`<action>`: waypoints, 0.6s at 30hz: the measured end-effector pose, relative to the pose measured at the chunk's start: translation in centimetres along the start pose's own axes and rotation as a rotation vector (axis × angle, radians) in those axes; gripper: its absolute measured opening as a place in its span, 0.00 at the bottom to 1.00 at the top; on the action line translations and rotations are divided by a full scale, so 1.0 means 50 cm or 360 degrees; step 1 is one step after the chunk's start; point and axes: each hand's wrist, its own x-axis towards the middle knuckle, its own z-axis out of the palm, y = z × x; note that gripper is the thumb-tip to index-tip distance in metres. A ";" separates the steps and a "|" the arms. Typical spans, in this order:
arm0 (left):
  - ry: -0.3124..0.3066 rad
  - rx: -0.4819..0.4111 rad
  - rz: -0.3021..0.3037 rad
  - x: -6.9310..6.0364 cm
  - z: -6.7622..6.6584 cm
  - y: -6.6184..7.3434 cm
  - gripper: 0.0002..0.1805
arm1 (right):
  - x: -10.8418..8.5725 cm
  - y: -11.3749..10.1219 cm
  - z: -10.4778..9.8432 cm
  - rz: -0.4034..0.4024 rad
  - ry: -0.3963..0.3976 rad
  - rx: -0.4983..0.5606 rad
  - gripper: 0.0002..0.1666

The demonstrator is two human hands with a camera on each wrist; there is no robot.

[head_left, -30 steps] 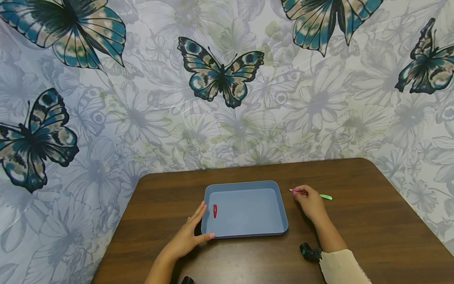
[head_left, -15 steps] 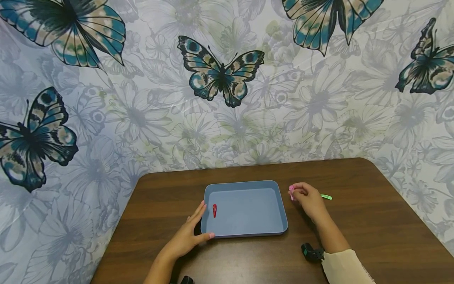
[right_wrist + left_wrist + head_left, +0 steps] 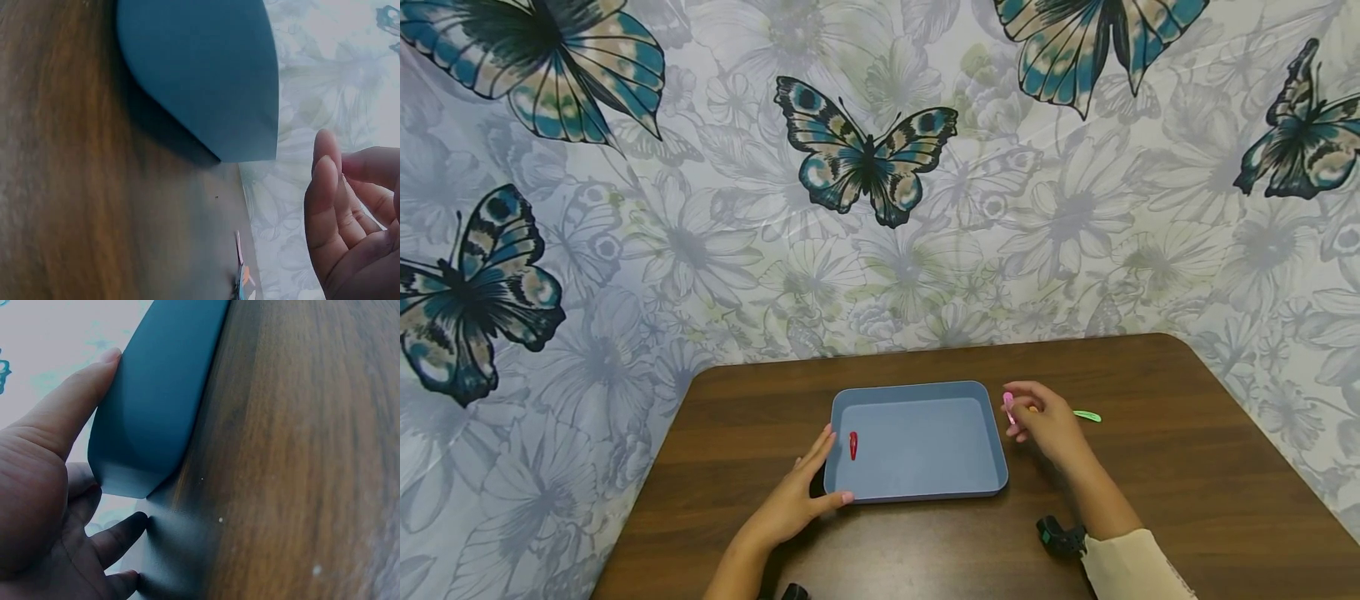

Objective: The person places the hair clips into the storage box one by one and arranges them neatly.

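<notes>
A blue tray (image 3: pixel 917 442) lies on the table, with a red hair clip (image 3: pixel 853 446) inside near its left wall. At the tray's near left corner, my left hand (image 3: pixel 790 504) rests with fingers straight along the left side and the thumb on the front rim; the left wrist view shows the thumb (image 3: pixel 81 394) against the tray wall. Just right of the tray, my right hand (image 3: pixel 1048 423) pinches a pink hair clip (image 3: pixel 1008 407), held roughly upright. From the right wrist, the fingertips (image 3: pixel 324 175) meet, and the pinched clip is hidden. Behind the hand shows a green hair clip (image 3: pixel 1087 416).
In the right wrist view, several small colored clips (image 3: pixel 240 269) lie on the wooden table (image 3: pixel 940 550) beyond the tray corner. A butterfly-patterned cloth (image 3: pixel 880 275) hangs behind the table. A black wrist device (image 3: pixel 1060 536) is on the right forearm.
My right hand has moved slightly left toward the tray, and the pink hair clip has turned from pointing left to roughly upright. My left hand and the tray stay put.
</notes>
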 end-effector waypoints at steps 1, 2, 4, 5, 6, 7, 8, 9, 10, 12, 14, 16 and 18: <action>0.0000 -0.0002 -0.0003 0.000 0.000 0.000 0.55 | 0.000 -0.001 0.002 -0.0002 -0.0005 -0.0005 0.24; 0.0000 -0.0002 -0.0006 0.000 0.000 0.000 0.56 | -0.001 -0.002 0.003 -0.0005 -0.0009 -0.0016 0.23; -0.0002 0.0000 -0.0012 0.001 0.000 0.000 0.56 | -0.001 -0.004 0.006 -0.0008 -0.0007 -0.0031 0.22; -0.0001 0.0001 -0.0014 0.001 0.000 0.000 0.56 | -0.002 -0.005 0.008 -0.0015 -0.0011 -0.0044 0.21; 0.0000 0.0001 -0.0013 0.001 0.000 0.000 0.56 | -0.002 -0.006 0.010 -0.0018 -0.0012 -0.0057 0.20; 0.0006 -0.0004 -0.0009 0.001 0.000 -0.001 0.56 | -0.003 -0.008 0.012 -0.0028 -0.0019 -0.0072 0.20; 0.0008 0.0003 -0.0010 0.001 0.000 -0.001 0.56 | -0.004 -0.009 0.014 -0.0035 -0.0024 -0.0074 0.20; 0.0014 0.0003 -0.0005 0.001 0.000 -0.001 0.56 | -0.005 -0.011 0.016 -0.0044 -0.0032 -0.0075 0.20; 0.0016 0.0005 -0.0005 0.001 0.001 -0.001 0.56 | -0.006 -0.012 0.019 -0.0051 -0.0042 -0.0073 0.20; 0.0020 0.0006 -0.0004 0.001 0.001 -0.001 0.55 | -0.008 -0.015 0.024 -0.0074 -0.0069 -0.0072 0.20; 0.0017 0.0006 -0.0006 0.001 0.001 -0.002 0.55 | -0.010 -0.018 0.028 -0.0101 -0.0093 -0.0066 0.21; 0.0008 -0.0001 -0.0010 0.001 0.000 -0.001 0.55 | -0.013 -0.021 0.034 -0.0128 -0.0108 -0.0060 0.22; 0.0003 -0.0006 -0.0015 0.001 0.000 -0.002 0.55 | -0.013 -0.021 0.039 -0.0144 -0.0127 -0.0043 0.22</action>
